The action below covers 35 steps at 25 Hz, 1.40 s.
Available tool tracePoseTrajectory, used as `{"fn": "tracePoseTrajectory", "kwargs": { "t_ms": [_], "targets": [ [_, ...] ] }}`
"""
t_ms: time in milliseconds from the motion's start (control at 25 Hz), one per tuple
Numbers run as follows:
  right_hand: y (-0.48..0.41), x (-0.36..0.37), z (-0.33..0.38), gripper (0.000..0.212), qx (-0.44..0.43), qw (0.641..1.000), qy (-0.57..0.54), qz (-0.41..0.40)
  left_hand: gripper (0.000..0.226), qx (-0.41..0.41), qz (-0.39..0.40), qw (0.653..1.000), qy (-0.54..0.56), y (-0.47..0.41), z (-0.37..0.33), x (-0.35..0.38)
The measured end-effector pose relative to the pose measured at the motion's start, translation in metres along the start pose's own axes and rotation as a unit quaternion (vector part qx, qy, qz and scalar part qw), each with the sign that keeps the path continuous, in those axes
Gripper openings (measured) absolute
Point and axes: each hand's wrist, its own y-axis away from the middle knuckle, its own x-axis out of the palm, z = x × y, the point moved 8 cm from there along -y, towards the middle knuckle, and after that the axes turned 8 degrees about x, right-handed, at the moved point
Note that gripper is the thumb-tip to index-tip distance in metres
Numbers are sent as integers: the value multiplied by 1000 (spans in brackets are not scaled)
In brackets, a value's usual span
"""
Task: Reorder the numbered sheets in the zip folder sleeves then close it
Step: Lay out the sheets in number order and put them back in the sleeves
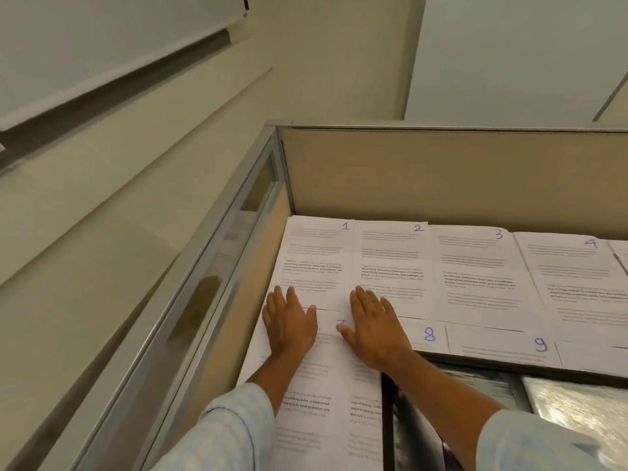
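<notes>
White printed sheets with blue handwritten numbers lie in two rows on the desk. Sheet 1 (pixel 316 253), sheet 2 (pixel 390 256), sheet 3 (pixel 475 266) and sheet 4 (pixel 574 266) form the far row. Sheet 8 (pixel 429 334) and sheet 9 (pixel 503 345) lie in the near row. My left hand (pixel 289 322) rests flat, fingers straight, on the leftmost near sheet, covering its number. My right hand (pixel 373 326) lies flat on sheet 7 (pixel 334 379). The open zip folder (pixel 475 385) with shiny plastic sleeves sits at the lower right, partly under the near sheets.
A beige cubicle partition (pixel 441 171) stands right behind the far row. A glass-and-metal side panel (pixel 217 266) borders the desk on the left. A glossy sleeve (pixel 584 406) reflects light at the lower right corner.
</notes>
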Motion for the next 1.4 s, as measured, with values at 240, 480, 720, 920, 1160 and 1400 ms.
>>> {"fn": "tracePoseTrajectory", "kwargs": {
  "t_ms": [240, 480, 720, 920, 1160, 1400],
  "targets": [
    [-48, 14, 31, 83, -22, 997, 59, 54, 83, -99, 4, 994, 36, -31, 29, 6],
    [-52, 22, 36, 83, -34, 995, 79, 51, 75, -130, -46, 989, 62, -43, 26, -2],
    [-56, 20, 36, 83, -31, 995, 72, 55, 91, -143, 23, 989, 38, -55, 20, 11],
    [-55, 23, 34, 84, -39, 995, 70, 58, 96, -144, 51, 987, 40, -62, 17, 12],
    [-56, 21, 34, 84, -42, 996, 56, 56, 67, -139, -64, 949, 274, -72, 12, -4],
    [-57, 20, 29, 84, -48, 996, 48, 54, 35, -206, -37, 877, 433, -104, 21, -16]
  ]
}}
